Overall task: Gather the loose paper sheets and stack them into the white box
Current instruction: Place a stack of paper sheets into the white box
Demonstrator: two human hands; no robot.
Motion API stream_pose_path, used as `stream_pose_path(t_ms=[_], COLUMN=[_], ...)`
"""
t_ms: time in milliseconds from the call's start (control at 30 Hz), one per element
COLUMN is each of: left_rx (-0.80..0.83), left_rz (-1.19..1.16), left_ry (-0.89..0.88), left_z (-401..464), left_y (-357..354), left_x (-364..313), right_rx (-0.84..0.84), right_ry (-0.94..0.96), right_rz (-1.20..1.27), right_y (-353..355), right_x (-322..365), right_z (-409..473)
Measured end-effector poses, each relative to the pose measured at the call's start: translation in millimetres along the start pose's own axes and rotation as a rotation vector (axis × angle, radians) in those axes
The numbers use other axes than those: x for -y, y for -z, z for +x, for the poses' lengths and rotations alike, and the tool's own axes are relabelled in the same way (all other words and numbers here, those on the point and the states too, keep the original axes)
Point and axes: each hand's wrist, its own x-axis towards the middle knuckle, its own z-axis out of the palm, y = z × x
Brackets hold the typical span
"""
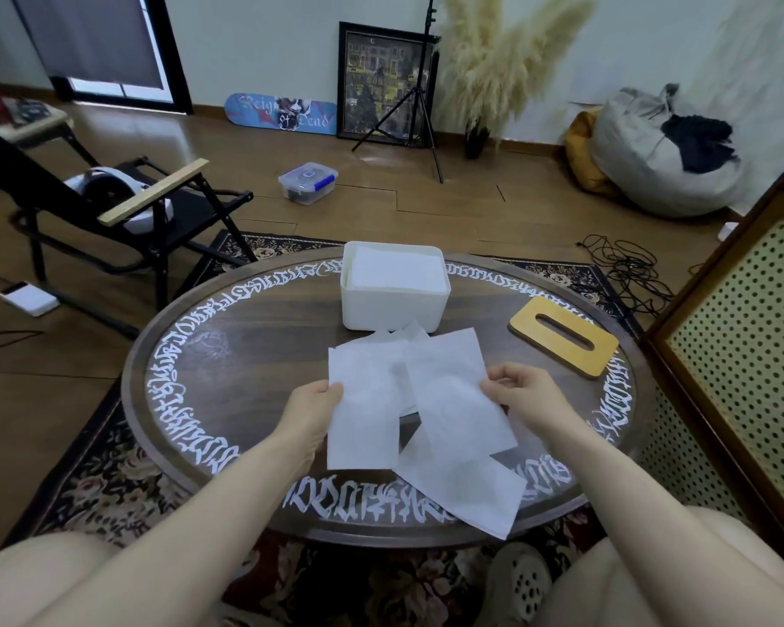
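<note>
Now the thin paper sheets (419, 409) could slip and scatter, because each hand only pinches an edge and the sheets lie crooked. The left hand (311, 407) pinches the left sheet's side. The right hand (523, 393) pinches the right sheet's edge. The white box (394, 305), already holding paper, sits just past both hands.
</note>
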Motion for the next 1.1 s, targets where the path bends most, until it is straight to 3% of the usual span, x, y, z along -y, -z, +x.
stream_pose_path(t_ms=[167,333,800,1100], left_rx=[0.061,0.112,0.287,0.235], left_rz=[-0.14,-0.189,-0.4,-0.266], left_ry=[0.078,0.103,0.097,0.05], left_z=[-2,-7,-10,-10], left_y=[-5,-13,-9,-10], left_x=[1,1,-2,0], right_rx=[0.052,0.107,0.1,0.164], right_ry=[-0.001,-0.036,-0.051,-0.071], right_rz=[0.202,0.238,0.136,0.092], right_y=[-19,-42,-61,-59], right_x=[14,17,4,2], right_z=[-6,-5,9,7])
